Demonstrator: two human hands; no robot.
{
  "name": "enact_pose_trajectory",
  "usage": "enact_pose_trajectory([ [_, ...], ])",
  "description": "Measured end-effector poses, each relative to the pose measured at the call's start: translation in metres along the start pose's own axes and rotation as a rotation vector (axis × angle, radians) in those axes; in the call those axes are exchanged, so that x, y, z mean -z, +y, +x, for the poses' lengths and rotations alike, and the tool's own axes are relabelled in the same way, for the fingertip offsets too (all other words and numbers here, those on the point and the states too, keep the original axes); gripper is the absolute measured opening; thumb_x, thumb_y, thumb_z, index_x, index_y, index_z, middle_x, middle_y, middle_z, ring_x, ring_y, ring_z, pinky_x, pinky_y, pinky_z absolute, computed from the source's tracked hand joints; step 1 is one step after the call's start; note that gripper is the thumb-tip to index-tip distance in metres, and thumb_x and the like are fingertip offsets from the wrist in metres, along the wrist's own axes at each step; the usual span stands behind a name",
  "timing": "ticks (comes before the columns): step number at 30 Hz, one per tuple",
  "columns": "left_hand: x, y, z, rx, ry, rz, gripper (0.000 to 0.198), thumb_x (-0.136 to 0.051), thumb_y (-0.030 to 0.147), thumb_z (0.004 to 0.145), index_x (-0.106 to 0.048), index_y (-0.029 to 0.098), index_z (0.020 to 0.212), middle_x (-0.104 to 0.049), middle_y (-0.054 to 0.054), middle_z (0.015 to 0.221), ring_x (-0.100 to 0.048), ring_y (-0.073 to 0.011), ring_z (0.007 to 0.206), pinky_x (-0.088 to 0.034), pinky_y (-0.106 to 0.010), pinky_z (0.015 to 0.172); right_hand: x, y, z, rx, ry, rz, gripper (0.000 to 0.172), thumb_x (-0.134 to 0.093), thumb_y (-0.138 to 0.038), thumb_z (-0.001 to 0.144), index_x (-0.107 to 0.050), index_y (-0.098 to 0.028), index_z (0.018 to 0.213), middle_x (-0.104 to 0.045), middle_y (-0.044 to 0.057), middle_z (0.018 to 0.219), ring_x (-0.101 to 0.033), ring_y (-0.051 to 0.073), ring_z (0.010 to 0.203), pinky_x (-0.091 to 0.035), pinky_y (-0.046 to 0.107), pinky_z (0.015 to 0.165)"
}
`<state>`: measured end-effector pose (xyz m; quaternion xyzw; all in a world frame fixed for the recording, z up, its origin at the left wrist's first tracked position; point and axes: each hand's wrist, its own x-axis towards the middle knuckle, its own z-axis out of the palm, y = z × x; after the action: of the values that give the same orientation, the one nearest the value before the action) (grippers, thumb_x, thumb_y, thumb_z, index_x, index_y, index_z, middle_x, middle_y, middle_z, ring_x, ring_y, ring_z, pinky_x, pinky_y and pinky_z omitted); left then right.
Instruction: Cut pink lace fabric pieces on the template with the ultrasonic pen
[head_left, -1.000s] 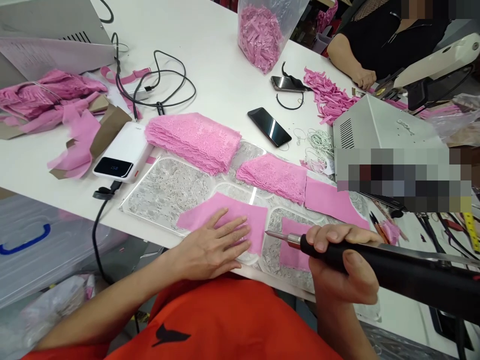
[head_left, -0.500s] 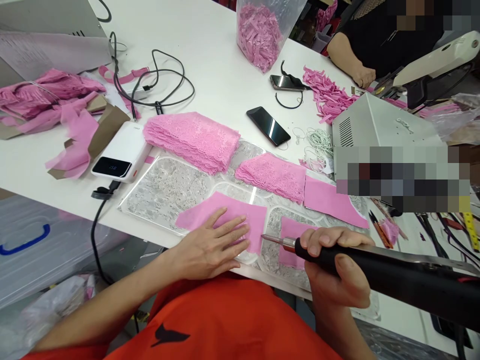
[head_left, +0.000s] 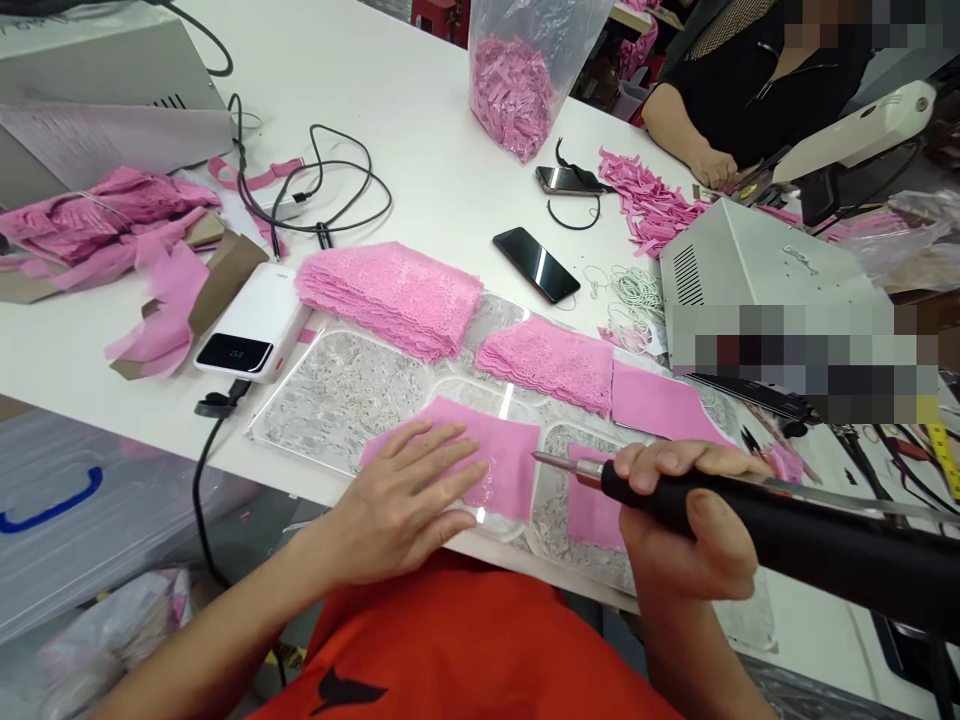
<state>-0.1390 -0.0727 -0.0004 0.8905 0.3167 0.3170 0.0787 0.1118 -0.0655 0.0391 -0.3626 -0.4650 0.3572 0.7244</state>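
My left hand (head_left: 412,495) lies flat with spread fingers on a pink fabric piece (head_left: 502,465) over the grey patterned board (head_left: 337,390). My right hand (head_left: 690,515) is wrapped round a black-handled tool (head_left: 810,545); its thin metal tip points left at the fabric's right edge. Whether the tip touches is hard to tell. Partly behind the right hand lies another pink piece (head_left: 589,505). Beyond are a tall pink lace stack (head_left: 397,295), a smaller lace stack (head_left: 551,360) and a flat pink piece (head_left: 664,400).
A white power bank (head_left: 251,320) with cables sits left, beside pink scraps (head_left: 161,290). Behind the board lies a phone (head_left: 536,263). A bag of pink strips (head_left: 514,95) stands farther back. At right are a grey machine box (head_left: 750,270) and a person's hand (head_left: 712,165).
My left hand has slid a little left on the fabric, uncovering more of its middle. The tool tip sits slightly higher along the fabric's right edge. The whole view has shifted a little.
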Motion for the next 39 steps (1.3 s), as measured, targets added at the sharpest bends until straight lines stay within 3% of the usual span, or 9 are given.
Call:
enact_pose_trajectory([
  [3,0.004,-0.010,-0.007,0.076,0.054,0.095,0.033,-0.053,0.019,0.095,-0.057,0.018,0.128,-0.065,-0.010,0.128,-0.051,-0.0257,0.132,-0.037,-0.045,0.112,-0.014,0.009,0.009,0.022,0.007,-0.013,0.011,-0.062,-0.018,0.073,-0.059,-0.021,0.083,-0.060,-0.004,0.073,-0.056,0.010,0.053,-0.052,0.033,0.055],
  [9,0.003,-0.023,-0.025,0.143,0.064,0.168,0.027,-0.052,0.016,0.096,-0.059,0.017,0.123,-0.065,-0.009,0.128,-0.053,-0.0274,0.130,-0.035,-0.047,0.112,-0.034,0.022,0.014,0.002,-0.008,-0.020,0.012,-0.061,-0.017,0.073,-0.058,-0.022,0.083,-0.059,-0.005,0.073,-0.057,0.010,0.054,-0.053,0.032,0.058],
  [28,0.002,-0.024,-0.030,0.160,0.075,0.159,0.022,-0.055,0.021,0.097,-0.064,0.015,0.116,-0.066,-0.009,0.127,-0.054,-0.0286,0.128,-0.035,-0.048,0.111,-0.035,0.026,0.017,-0.027,-0.014,-0.037,0.012,-0.062,-0.014,0.071,-0.056,-0.021,0.079,-0.060,-0.005,0.072,-0.058,0.010,0.054,-0.053,0.032,0.058],
  [39,0.009,-0.022,-0.041,0.134,0.104,0.166,0.023,-0.057,0.020,0.095,-0.062,0.014,0.117,-0.066,-0.011,0.127,-0.051,-0.0284,0.131,-0.034,-0.049,0.112,-0.061,0.034,0.017,-0.041,-0.060,-0.001,0.012,-0.063,-0.018,0.072,-0.056,-0.022,0.081,-0.058,-0.005,0.073,-0.057,0.010,0.054,-0.053,0.033,0.058],
])
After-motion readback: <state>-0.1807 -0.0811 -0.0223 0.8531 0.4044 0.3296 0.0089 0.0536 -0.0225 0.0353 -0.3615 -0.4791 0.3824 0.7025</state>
